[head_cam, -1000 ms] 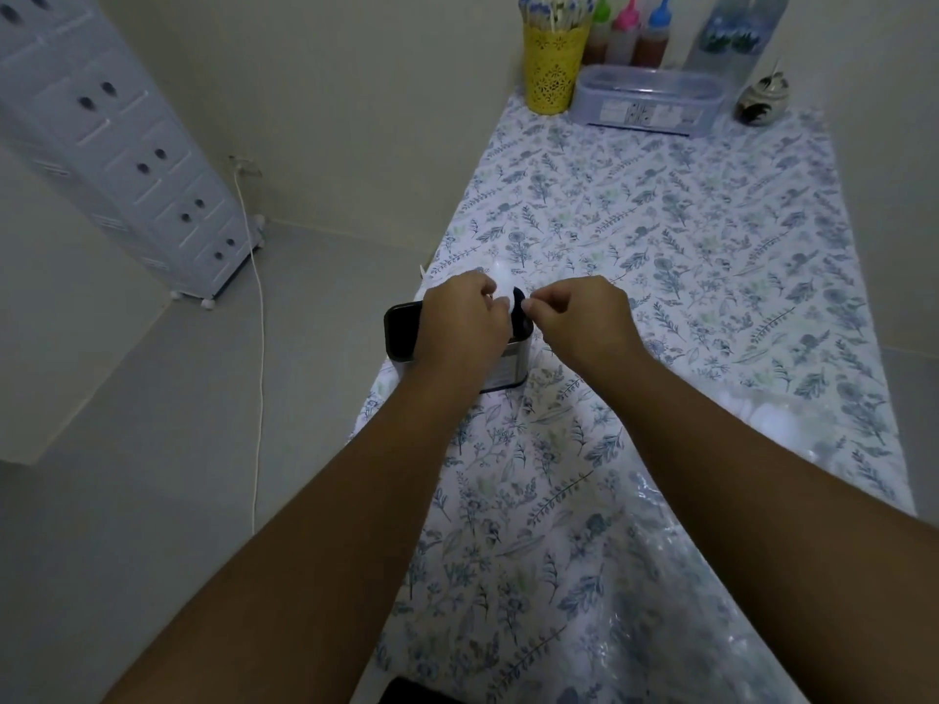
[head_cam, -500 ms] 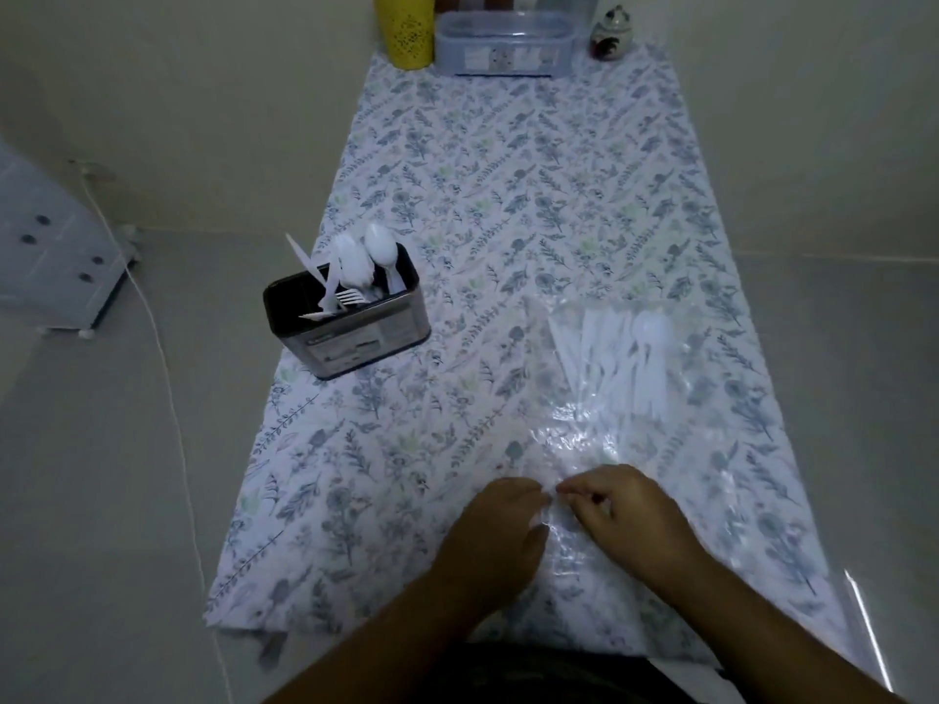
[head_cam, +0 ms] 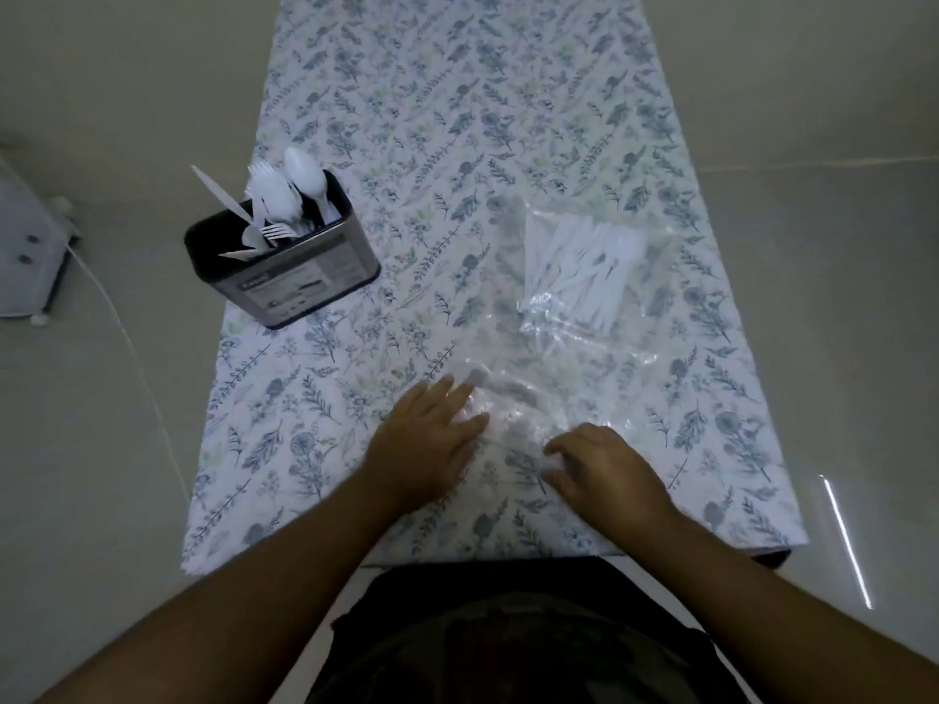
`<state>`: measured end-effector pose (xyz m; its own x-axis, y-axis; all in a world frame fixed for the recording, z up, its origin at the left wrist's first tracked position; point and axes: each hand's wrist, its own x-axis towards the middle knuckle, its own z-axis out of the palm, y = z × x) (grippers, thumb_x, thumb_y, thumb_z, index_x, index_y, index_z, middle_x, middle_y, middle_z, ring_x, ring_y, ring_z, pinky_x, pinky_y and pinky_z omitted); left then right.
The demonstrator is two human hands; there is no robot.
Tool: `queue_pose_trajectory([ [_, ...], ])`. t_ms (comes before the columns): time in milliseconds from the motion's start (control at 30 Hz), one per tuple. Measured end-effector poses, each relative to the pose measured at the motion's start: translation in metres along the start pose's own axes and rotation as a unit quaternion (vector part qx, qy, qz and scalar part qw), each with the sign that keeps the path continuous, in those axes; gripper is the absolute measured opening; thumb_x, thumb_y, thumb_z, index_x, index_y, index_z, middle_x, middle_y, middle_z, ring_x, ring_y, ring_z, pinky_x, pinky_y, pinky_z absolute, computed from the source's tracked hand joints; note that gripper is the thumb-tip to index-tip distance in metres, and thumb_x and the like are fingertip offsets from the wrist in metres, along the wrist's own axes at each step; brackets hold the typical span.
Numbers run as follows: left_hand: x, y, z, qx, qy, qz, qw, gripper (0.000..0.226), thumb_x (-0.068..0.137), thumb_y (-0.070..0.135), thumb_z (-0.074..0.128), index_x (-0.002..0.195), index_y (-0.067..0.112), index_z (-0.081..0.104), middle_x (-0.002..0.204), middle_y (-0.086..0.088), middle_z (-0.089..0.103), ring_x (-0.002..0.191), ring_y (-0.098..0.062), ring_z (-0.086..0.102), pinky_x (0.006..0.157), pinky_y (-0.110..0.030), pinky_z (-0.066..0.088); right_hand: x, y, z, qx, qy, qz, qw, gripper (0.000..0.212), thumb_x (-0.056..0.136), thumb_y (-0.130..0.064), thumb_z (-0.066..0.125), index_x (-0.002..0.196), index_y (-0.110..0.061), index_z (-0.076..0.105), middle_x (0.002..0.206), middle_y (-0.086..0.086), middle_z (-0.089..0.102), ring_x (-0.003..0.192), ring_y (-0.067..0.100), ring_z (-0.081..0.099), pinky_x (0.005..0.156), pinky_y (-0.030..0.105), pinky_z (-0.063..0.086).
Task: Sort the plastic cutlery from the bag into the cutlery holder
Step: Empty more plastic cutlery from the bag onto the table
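One table [head_cam: 355, 398], one holder [head_cam: 284, 266] at its left edge, one bag [head_cam: 569, 317] right of middle with a white cutlery bundle [head_cam: 579, 266], too many to count. Since half a second ago, the left hand [head_cam: 427, 444] has flattened onto the bag's near end; the right hand [head_cam: 604, 470] curls, seemingly pinching it: opening for another piece

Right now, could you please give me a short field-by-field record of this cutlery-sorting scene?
holder: cutlery holder, upright, table's left side, white spoons, forks and knives inside
bag: clear plastic bag, flat on the tablecloth, white cutlery bundled at its far end
left hand: open, fingers spread on the bag's near end
right hand: at the bag's near edge, grip unclear
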<state>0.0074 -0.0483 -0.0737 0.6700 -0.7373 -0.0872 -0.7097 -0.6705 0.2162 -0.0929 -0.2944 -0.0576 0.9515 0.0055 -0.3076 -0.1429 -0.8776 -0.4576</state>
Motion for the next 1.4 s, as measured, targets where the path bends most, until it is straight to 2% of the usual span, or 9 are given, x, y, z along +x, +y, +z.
queue_pose_trajectory([
  [167, -0.023, 0.032, -0.006, -0.061, 0.058, -0.045, 0.995, 0.042, 0.093, 0.026, 0.054, 0.131, 0.012, 0.062, 0.138, -0.012, 0.058, 0.128, -0.028, 0.050, 0.108, -0.046, 0.042, 0.034, -0.035, 0.005, 0.057, -0.036, 0.035, 0.997, 0.010, 0.092, -0.031, 0.069, 0.093, -0.021, 0.070, 0.090, -0.004, 0.065, 0.086, 0.017, 0.062, 0.073, 0.030, 0.047],
  [367, -0.037, 0.046, 0.018, -0.054, 0.004, -0.005, 0.999, 0.063, 0.084, 0.033, 0.051, 0.143, 0.008, 0.051, 0.142, -0.013, 0.054, 0.129, -0.030, 0.050, 0.107, -0.042, 0.044, 0.050, -0.042, 0.002, 0.090, -0.066, 0.078, 0.991, 0.017, 0.092, -0.029, 0.068, 0.076, -0.031, 0.062, 0.076, -0.012, 0.063, 0.072, 0.009, 0.058, 0.058, 0.014, 0.036],
  [533, -0.032, 0.048, 0.017, -0.026, -0.015, -0.022, 0.999, 0.062, 0.083, 0.036, 0.056, 0.139, 0.010, 0.055, 0.136, -0.012, 0.056, 0.124, -0.029, 0.050, 0.106, -0.045, 0.044, 0.051, -0.044, -0.002, 0.096, -0.078, 0.066, 0.990, 0.016, 0.096, -0.026, 0.064, 0.080, -0.028, 0.063, 0.080, -0.006, 0.067, 0.073, 0.011, 0.061, 0.060, 0.018, 0.040],
  [700, -0.027, 0.049, 0.012, -0.029, -0.025, -0.044, 0.998, 0.057, 0.082, 0.034, 0.056, 0.136, 0.014, 0.055, 0.150, -0.013, 0.048, 0.143, -0.033, 0.037, 0.118, -0.047, 0.023, 0.045, -0.050, -0.017, 0.149, 0.058, 0.085, 0.983, 0.016, 0.097, -0.017, 0.058, 0.084, -0.016, 0.067, 0.074, -0.005, 0.069, 0.066, 0.010, 0.063, 0.060, 0.022, 0.049],
  [833, -0.023, 0.048, 0.009, -0.019, -0.050, -0.044, 0.998, 0.060, 0.089, 0.042, 0.048, 0.145, 0.020, 0.044, 0.151, -0.013, 0.046, 0.143, -0.034, 0.037, 0.120, -0.049, 0.021, 0.037, -0.056, -0.027, 0.089, 0.014, 0.029, 0.995, 0.011, 0.092, -0.019, 0.066, 0.082, -0.016, 0.068, 0.071, -0.003, 0.068, 0.065, 0.013, 0.063, 0.067, 0.038, 0.056],
  [933, -0.027, 0.046, 0.006, -0.005, -0.084, -0.046, 0.995, 0.065, 0.092, 0.051, 0.043, 0.152, 0.027, 0.034, 0.158, -0.015, 0.036, 0.147, -0.037, 0.029, 0.116, -0.051, 0.026, 0.036, -0.062, -0.054, 0.132, 0.089, 0.032, 0.987, 0.010, 0.086, -0.013, 0.071, 0.077, -0.018, 0.069, 0.067, -0.005, 0.067, 0.063, 0.011, 0.063, 0.063, 0.032, 0.056],
  [1067, -0.033, 0.044, -0.003, -0.025, -0.110, -0.067, 0.991, 0.063, 0.096, 0.053, 0.036, 0.154, 0.028, 0.029, 0.164, -0.013, 0.020, 0.152, -0.033, 0.012, 0.120, -0.048, 0.014, 0.033, -0.068, -0.093, 0.192, 0.195, 0.051, 0.960, 0.010, 0.084, -0.010, 0.070, 0.086, -0.020, 0.068, 0.066, -0.005, 0.063, 0.061, 0.008, 0.057, 0.062, 0.026, 0.050],
  [1300, -0.026, 0.044, -0.005, -0.042, -0.120, -0.044, 0.991, 0.062, 0.099, 0.051, 0.028, 0.157, 0.038, 0.011, 0.168, -0.008, 0.003, 0.154, -0.032, -0.005, 0.122, -0.050, 0.004, 0.037, -0.079, -0.074, 0.071, 0.008, 0.017, 0.997, 0.015, 0.089, -0.017, 0.062, 0.101, -0.026, 0.063, 0.063, -0.005, 0.064, 0.061, 0.010, 0.061, 0.061, 0.034, 0.054],
  [1400, -0.044, 0.020, 0.004, -0.045, -0.146, -0.028, 0.988, 0.057, 0.100, 0.059, 0.017, 0.155, 0.046, 0.011, 0.167, -0.002, -0.006, 0.153, -0.029, -0.013, 0.120, -0.048, -0.007, 0.038, -0.080, -0.086, 0.101, 0.020, 0.048, 0.994, 0.017, 0.088, -0.018, 0.062, 0.101, -0.029, 0.059, 0.063, 0.003, 0.065, 0.059, 0.022, 0.063, 0.060, 0.039, 0.055],
])
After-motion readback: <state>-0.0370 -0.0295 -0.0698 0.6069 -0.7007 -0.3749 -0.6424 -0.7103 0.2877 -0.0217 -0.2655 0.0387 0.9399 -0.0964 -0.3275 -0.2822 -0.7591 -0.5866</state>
